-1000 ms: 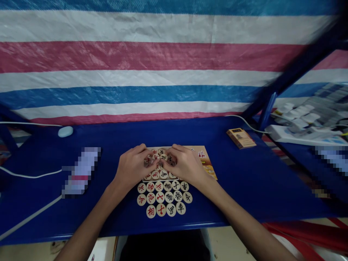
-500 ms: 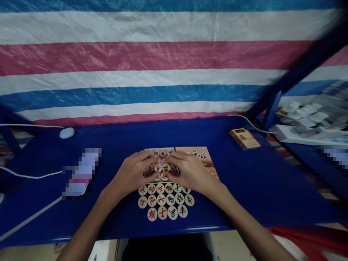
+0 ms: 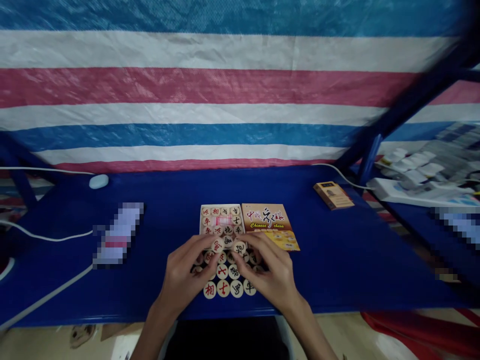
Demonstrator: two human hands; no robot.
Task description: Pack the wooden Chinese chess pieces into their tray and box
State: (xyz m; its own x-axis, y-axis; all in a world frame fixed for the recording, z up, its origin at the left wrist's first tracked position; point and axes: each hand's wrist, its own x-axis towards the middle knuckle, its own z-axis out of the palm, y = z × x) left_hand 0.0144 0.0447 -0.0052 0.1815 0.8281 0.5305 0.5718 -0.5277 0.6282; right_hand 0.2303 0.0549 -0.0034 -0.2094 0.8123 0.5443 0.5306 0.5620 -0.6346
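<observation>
Discs (image 3: pixel 223 288): flat, round, pale pieces with red or black characters, some in rows on the blue bench (image 3: pixel 262 187) before me, others in the open box (image 3: pixel 201 220) just beyond.
Left hand (image 3: pixel 183 265): curled, thumb and fingertips drawn in on a red-marked disc (image 3: pixel 217 245), which I pinch by its edge.
Right hand (image 3: pixel 275 267): curled to match, thumb and fingers closed in about a black-marked disc (image 3: pixel 239 247).
Held pair: faces up, near each other but apart, at the box's near side; I can't tell whether they touch anything underneath.
Weight: light, I'd judge, so a fingertip pinch is plenty.
Stiffness: hard and rigid by the look of them; squeezing gains me nothing.
Slip: faces look smooth, and an off-centre pinch could let a disc roll free.
Best hold: opposite sides of the edge, thumb against fingers, character left uncovered.
Crowding: close neighbours leave little room for my fingertips.
Fragility: discs seem sturdy; the box wall looks thin, so I'd avoid leaning on it.
Printed cover (image 3: pixel 268 215): flat, just right of the box.
</observation>
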